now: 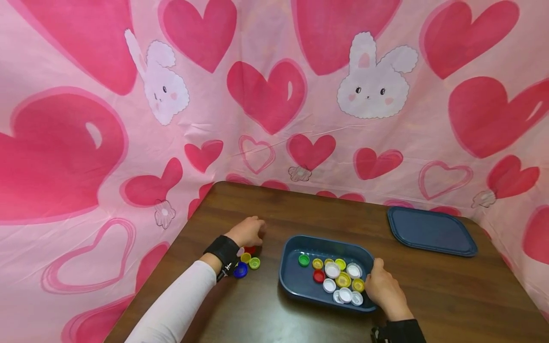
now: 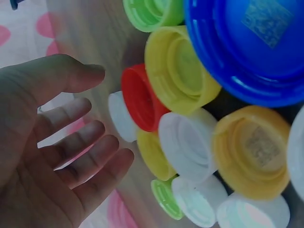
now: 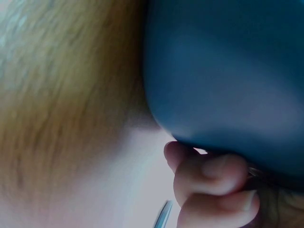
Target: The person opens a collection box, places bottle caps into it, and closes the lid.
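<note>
A person sits at a brown table (image 1: 446, 295). The left hand (image 1: 249, 232) rests low on the table, on the left side. In the left wrist view its fingers (image 2: 90, 161) are spread out and loose, and they hold nothing. A small pile of bottle caps (image 1: 247, 262) lies just beside this hand, on the near side by the wrist. The pile has a blue cap (image 1: 240, 270), a light green cap (image 1: 255, 263), a yellow cap (image 1: 245, 257) and a red cap (image 1: 250, 249). The red cap is the one closest to the hand.

To the right of the pile stands a dark blue tray (image 1: 296, 276). It has many caps inside. A green cap (image 1: 304, 259) lies at its far left, a red one (image 1: 319, 276) lies nearer, and white and yellow caps fill the right part. The right hand (image 1: 383, 288) grips the right edge of the tray. In the right wrist view its fingers (image 3: 213, 175) curl under the tray's rim.

A dark blue lid (image 1: 431, 231) lies flat on the far right of the table, well apart from the tray. A pink cloth with hearts and bunnies (image 1: 369, 85) hangs behind the table.
</note>
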`<action>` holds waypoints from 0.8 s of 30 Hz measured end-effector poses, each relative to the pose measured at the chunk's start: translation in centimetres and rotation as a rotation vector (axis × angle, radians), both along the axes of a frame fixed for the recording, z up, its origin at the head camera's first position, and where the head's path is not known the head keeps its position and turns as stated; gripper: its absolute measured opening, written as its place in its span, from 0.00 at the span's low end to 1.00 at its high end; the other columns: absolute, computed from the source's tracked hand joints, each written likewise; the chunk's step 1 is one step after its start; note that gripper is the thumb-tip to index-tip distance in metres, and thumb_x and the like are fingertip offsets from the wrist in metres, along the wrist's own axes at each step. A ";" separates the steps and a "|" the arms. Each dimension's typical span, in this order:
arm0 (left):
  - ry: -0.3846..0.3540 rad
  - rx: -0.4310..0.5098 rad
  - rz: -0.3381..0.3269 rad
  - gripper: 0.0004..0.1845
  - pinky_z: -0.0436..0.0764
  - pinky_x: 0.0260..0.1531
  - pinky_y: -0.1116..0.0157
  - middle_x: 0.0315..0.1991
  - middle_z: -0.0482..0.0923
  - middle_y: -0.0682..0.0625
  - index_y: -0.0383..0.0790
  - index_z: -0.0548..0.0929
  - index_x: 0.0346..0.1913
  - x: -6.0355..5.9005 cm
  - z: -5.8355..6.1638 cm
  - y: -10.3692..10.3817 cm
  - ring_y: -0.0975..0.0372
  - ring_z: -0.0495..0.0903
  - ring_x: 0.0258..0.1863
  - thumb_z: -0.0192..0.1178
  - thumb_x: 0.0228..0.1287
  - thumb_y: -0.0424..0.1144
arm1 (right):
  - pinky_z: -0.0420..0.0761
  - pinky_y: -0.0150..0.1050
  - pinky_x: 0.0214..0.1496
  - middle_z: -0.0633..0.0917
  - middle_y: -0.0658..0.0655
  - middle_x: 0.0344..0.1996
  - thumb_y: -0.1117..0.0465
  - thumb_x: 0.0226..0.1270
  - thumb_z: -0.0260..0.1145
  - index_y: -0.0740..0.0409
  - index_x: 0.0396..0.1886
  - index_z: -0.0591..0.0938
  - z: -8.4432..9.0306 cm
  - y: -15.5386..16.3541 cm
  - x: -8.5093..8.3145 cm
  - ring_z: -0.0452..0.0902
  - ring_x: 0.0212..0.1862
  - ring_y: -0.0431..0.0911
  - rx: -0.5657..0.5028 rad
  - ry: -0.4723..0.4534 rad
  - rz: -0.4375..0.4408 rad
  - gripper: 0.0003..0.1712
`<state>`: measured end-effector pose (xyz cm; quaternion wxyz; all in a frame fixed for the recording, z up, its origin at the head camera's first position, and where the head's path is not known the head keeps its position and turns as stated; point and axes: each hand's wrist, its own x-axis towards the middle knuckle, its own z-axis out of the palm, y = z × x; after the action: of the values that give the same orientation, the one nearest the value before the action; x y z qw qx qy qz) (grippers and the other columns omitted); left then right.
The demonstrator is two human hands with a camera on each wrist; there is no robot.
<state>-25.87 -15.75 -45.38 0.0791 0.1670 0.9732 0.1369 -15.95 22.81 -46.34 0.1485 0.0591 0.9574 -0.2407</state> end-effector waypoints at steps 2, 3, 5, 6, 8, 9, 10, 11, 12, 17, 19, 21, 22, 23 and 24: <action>0.006 -0.011 -0.004 0.21 0.82 0.54 0.53 0.45 0.80 0.42 0.36 0.84 0.51 0.0 -0.2 -0.1 0.50 0.79 0.49 0.75 0.54 0.36 | 0.78 0.56 0.37 0.78 0.79 0.44 0.63 0.74 0.52 0.74 0.59 0.59 0.0 0.0 0.0 0.79 0.37 0.62 -0.003 -0.001 0.002 0.23; 0.007 -0.018 -0.006 0.21 0.82 0.54 0.53 0.45 0.80 0.42 0.35 0.84 0.51 0.0 -0.3 -0.1 0.50 0.79 0.48 0.75 0.54 0.36 | 0.78 0.56 0.37 0.78 0.79 0.44 0.63 0.74 0.52 0.74 0.59 0.59 0.0 -0.1 0.0 0.79 0.37 0.62 -0.005 -0.002 0.002 0.23; 0.011 -0.027 -0.011 0.21 0.82 0.54 0.53 0.45 0.80 0.41 0.35 0.84 0.51 0.0 -0.5 -0.2 0.50 0.80 0.48 0.75 0.54 0.36 | 0.78 0.56 0.37 0.78 0.80 0.45 0.63 0.74 0.52 0.74 0.59 0.59 0.0 -0.1 0.0 0.79 0.37 0.62 -0.006 0.002 0.005 0.23; 0.013 -0.028 -0.012 0.20 0.82 0.54 0.53 0.44 0.80 0.41 0.35 0.84 0.50 -0.1 -0.6 -0.2 0.50 0.80 0.47 0.75 0.54 0.35 | 0.78 0.57 0.37 0.78 0.80 0.45 0.63 0.74 0.52 0.74 0.59 0.59 0.0 -0.1 0.0 0.79 0.37 0.62 -0.006 0.004 0.006 0.23; 0.010 -0.028 -0.012 0.18 0.82 0.53 0.53 0.42 0.80 0.43 0.36 0.85 0.48 -0.1 -0.8 -0.3 0.51 0.79 0.45 0.74 0.54 0.34 | 0.78 0.57 0.38 0.78 0.80 0.45 0.63 0.74 0.52 0.74 0.59 0.59 0.0 -0.1 0.0 0.79 0.37 0.63 -0.006 0.005 0.006 0.23; 0.009 -0.026 -0.013 0.16 0.82 0.52 0.54 0.41 0.80 0.43 0.36 0.86 0.47 -0.1 -0.9 -0.3 0.52 0.79 0.43 0.74 0.54 0.33 | 0.78 0.57 0.38 0.78 0.80 0.45 0.63 0.74 0.52 0.74 0.59 0.59 0.1 -0.1 0.0 0.79 0.38 0.63 -0.005 0.005 0.005 0.23; 0.007 -0.022 -0.012 0.15 0.82 0.51 0.54 0.40 0.80 0.44 0.37 0.86 0.45 -0.2 -1.0 -0.4 0.52 0.79 0.42 0.73 0.54 0.33 | 0.79 0.58 0.38 0.78 0.80 0.45 0.63 0.74 0.52 0.74 0.59 0.59 0.1 -0.1 0.0 0.79 0.38 0.64 -0.005 0.006 0.006 0.23; 0.004 -0.020 -0.012 0.13 0.82 0.50 0.55 0.39 0.81 0.45 0.37 0.87 0.44 -0.2 -1.0 -0.4 0.53 0.79 0.41 0.73 0.54 0.32 | 0.79 0.58 0.38 0.78 0.80 0.45 0.63 0.74 0.52 0.74 0.59 0.59 0.1 -0.1 0.0 0.79 0.38 0.64 -0.004 0.007 0.005 0.23; 0.001 -0.019 -0.011 0.12 0.82 0.50 0.55 0.39 0.81 0.45 0.38 0.87 0.43 -0.3 -1.1 -0.4 0.54 0.79 0.40 0.72 0.55 0.32 | 0.79 0.58 0.38 0.78 0.80 0.45 0.63 0.74 0.52 0.74 0.59 0.59 0.1 -0.1 0.0 0.79 0.38 0.64 -0.005 0.007 0.005 0.22; 0.002 -0.012 -0.008 0.06 0.83 0.49 0.56 0.37 0.83 0.47 0.39 0.88 0.40 -0.4 -0.8 -0.1 0.55 0.80 0.40 0.69 0.59 0.32 | 0.78 0.57 0.38 0.79 0.79 0.44 0.63 0.74 0.52 0.74 0.57 0.60 0.0 -0.1 0.0 0.79 0.37 0.62 -0.007 0.009 0.007 0.21; 0.021 -0.005 -0.021 0.05 0.84 0.47 0.57 0.36 0.82 0.47 0.39 0.88 0.39 -0.2 -0.3 0.3 0.55 0.81 0.39 0.68 0.60 0.33 | 0.79 0.57 0.38 0.78 0.79 0.44 0.64 0.74 0.52 0.74 0.58 0.59 0.0 -0.1 0.0 0.79 0.37 0.62 -0.008 0.008 0.005 0.22; 0.047 0.002 -0.041 0.05 0.84 0.45 0.58 0.36 0.81 0.47 0.38 0.87 0.39 0.0 0.4 0.8 0.55 0.80 0.39 0.68 0.61 0.33 | 0.78 0.57 0.38 0.78 0.79 0.44 0.64 0.74 0.52 0.74 0.58 0.59 0.0 -0.1 0.0 0.79 0.37 0.62 -0.007 0.006 0.003 0.22; 0.063 0.007 -0.054 0.04 0.83 0.44 0.59 0.35 0.80 0.48 0.38 0.87 0.38 0.1 0.8 1.2 0.56 0.80 0.38 0.67 0.61 0.33 | 0.79 0.57 0.39 0.78 0.80 0.45 0.64 0.74 0.52 0.74 0.58 0.59 0.0 -0.1 0.0 0.79 0.37 0.62 -0.007 0.003 0.001 0.22; 0.084 0.014 -0.070 0.04 0.83 0.44 0.59 0.35 0.80 0.48 0.38 0.87 0.38 0.3 1.2 1.6 0.55 0.80 0.37 0.67 0.60 0.33 | 0.79 0.58 0.39 0.78 0.80 0.45 0.64 0.74 0.52 0.74 0.58 0.59 0.0 -0.1 0.0 0.79 0.37 0.62 -0.007 0.002 -0.002 0.22; 0.101 0.023 -0.087 0.04 0.83 0.43 0.59 0.35 0.80 0.48 0.37 0.87 0.38 0.4 1.6 2.0 0.55 0.79 0.37 0.67 0.60 0.33 | 0.79 0.58 0.39 0.78 0.80 0.46 0.64 0.74 0.52 0.74 0.58 0.59 0.0 -0.1 -0.1 0.79 0.37 0.62 -0.007 0.000 -0.004 0.22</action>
<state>-25.48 -13.76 -43.78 0.0338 0.2170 0.9661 0.1360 -16.00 22.72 -46.29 0.1481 0.0606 0.9564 -0.2441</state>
